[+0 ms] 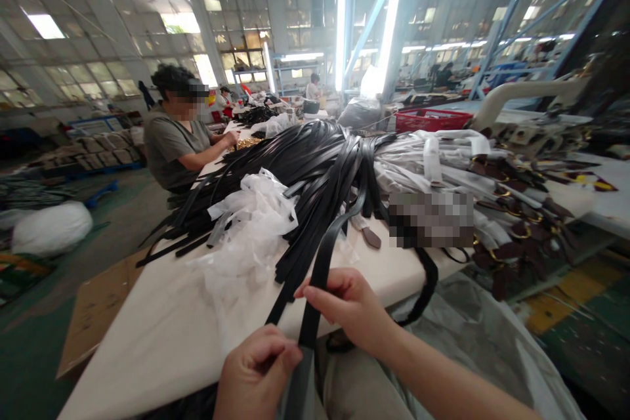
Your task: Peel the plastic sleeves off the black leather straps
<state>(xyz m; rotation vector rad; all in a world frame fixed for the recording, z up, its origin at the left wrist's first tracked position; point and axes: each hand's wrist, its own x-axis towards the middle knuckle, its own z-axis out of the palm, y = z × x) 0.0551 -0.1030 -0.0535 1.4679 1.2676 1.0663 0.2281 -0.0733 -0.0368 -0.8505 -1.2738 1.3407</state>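
A long black strap (322, 262) runs from the heap down over the table's near edge toward me. My right hand (347, 305) pinches it between thumb and fingers, just above the edge. Lower down, my left hand (260, 367) is closed at the strap's left side, thumb and finger on its edge. Below that hand the strap looks greyish, as if a film lies over it. A large heap of black straps (295, 151) covers the middle of the table. Crumpled translucent plastic wrap (256, 216) lies left of the strap.
White-wrapped straps with brown tabs and gold rings (512, 210) pile up on the right. A red crate (433, 120) and a sewing machine (531, 95) stand behind them. A co-worker (174, 131) sits at the table's left side. A cardboard sheet (101, 308) leans below the table (142, 328).
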